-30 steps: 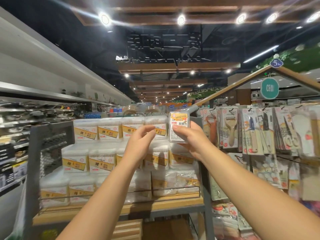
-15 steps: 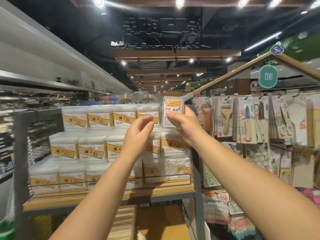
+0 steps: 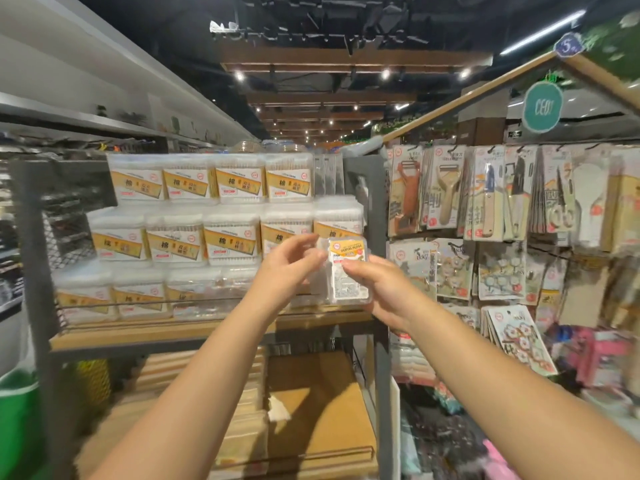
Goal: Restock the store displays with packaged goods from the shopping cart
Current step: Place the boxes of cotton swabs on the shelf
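Right fingers point(image 3: 360, 268) around floss pack point(image 3: 348, 271)

One head-worn, wide-angle view looks forward and slightly up along a store aisle, close to a shelf point(image 3: 207, 327) of stacked boxes point(image 3: 239, 237) straight ahead. Both forearms reach in from the bottom edge; hanging packs point(image 3: 485, 192) fill the right side.

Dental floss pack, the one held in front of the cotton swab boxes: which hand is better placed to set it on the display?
Right. The right hand already pinches the dental floss pack by its edge, in front of the cotton swab boxes. The left hand hovers beside it with relaxed fingers, holding nothing.
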The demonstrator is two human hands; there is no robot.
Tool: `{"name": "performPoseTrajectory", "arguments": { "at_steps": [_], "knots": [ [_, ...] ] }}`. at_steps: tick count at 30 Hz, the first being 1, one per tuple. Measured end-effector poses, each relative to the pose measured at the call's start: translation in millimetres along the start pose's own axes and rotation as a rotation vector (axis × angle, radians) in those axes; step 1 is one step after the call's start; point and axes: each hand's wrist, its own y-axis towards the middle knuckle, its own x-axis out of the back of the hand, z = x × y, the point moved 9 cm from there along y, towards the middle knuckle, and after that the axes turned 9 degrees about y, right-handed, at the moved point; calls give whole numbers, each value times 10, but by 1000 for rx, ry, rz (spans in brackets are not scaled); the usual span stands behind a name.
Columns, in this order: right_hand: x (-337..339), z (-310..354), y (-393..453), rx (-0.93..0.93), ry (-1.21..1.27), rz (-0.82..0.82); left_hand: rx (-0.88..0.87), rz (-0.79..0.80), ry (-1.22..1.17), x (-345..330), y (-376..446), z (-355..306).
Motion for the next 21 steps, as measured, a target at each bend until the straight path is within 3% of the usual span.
{"name": "performPoseTrajectory", "arguments": {
  "at_steps": [3,11,16,21],
  "knots": [
    [35,-432,-198,-107,-4,46,102,44,73,-133,-286,353],
    [451,-1875,-685,-460,-31,4,454,217,-60,-578,-1150,1778],
    [928,-2390,-1050,-594,-86,-166,555,248,-49,-693,-1256,2280],
    [1464,-2545,-1388,-606,-43,-343,526,314,11,-960,-1042,2458]
  ]
}}
